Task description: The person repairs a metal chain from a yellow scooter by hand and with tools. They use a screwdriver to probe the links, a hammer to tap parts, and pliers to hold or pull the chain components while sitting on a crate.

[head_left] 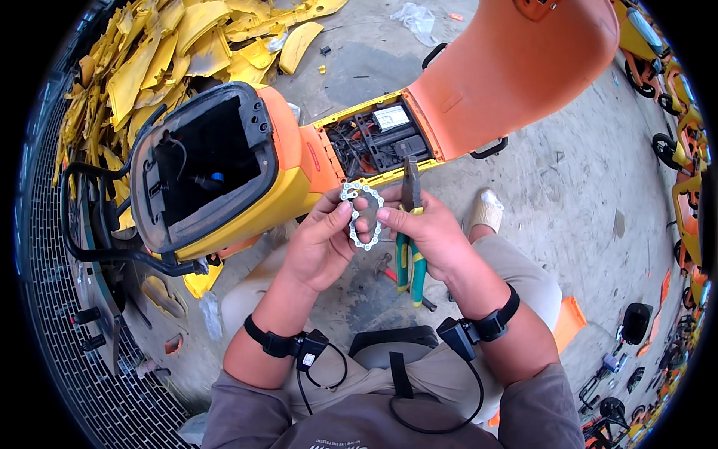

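A small loop of silvery roller chain (357, 238) is held up between my hands. My left hand (320, 243) pinches its left side between thumb and fingers. The thumb of my right hand (441, 238) touches the loop's right side. That same hand also grips a pair of combination pliers (417, 271), with the metal jaws pointing away from me and the green-and-yellow handles hanging toward me. Just beyond my hands lies an orange-and-yellow scooter body (288, 176), its compartment of wires and black electrical parts (378, 138) exposed.
An orange panel (516, 60) stands raised at the compartment's far right. Broken yellow panels (172, 60) are heaped at the far left. On the floor below my hands lies a hammer with a red handle (390, 275). Several scooters (684, 157) line the right edge.
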Demonstrator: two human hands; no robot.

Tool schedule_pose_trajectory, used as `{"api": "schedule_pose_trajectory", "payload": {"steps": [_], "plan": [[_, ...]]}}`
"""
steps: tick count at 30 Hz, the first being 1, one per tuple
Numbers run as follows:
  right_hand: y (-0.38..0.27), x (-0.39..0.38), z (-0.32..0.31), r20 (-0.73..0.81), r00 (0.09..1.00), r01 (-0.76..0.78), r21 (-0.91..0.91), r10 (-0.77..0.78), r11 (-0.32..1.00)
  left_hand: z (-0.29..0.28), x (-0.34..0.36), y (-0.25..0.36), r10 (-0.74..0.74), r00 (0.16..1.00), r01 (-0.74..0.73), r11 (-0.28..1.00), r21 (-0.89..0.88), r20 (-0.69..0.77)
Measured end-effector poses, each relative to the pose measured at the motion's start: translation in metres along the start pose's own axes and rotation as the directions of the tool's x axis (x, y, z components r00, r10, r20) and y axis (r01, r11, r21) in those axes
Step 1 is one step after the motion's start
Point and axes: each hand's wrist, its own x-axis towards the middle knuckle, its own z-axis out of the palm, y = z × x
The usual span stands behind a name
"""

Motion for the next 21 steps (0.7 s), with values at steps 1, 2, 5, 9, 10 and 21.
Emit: {"api": "schedule_pose_trajectory", "payload": {"steps": [1, 2, 5, 9, 10, 21], "plan": [[0.000, 0.000, 0.000, -0.023, 1.000, -0.004, 0.015, 0.004, 1.000, 0.000, -0.001, 0.000, -0.016, 1.000, 0.016, 1.000, 0.000, 0.018], [0.000, 0.001, 0.000, -0.044, 0.999, 0.009, 0.026, -0.008, 1.000, 0.000, -0.001, 0.000, -0.032, 0.999, 0.032, 0.999, -0.001, 0.037], [0.000, 0.001, -0.002, -0.091, 0.995, 0.036, 0.059, -0.031, 0.998, 0.005, -0.001, 0.000, -0.061, 0.995, 0.061, 0.998, 0.001, 0.076], [0.000, 0.002, -0.006, -0.093, 0.995, 0.034, 0.067, -0.028, 0.997, 0.013, -0.002, 0.001, -0.078, 0.987, 0.081, 0.997, -0.013, 0.138], [0.001, 0.002, -0.007, -0.089, 0.996, 0.031, 0.058, -0.025, 0.998, 0.011, -0.001, 0.001, -0.078, 0.985, 0.081, 0.997, -0.016, 0.151], [-0.003, -0.001, -0.007, 0.052, 0.999, 0.003, 0.045, -0.005, 0.999, 0.001, 0.002, 0.000, -0.138, 0.935, 0.167, 0.984, -0.062, 0.327]]}}
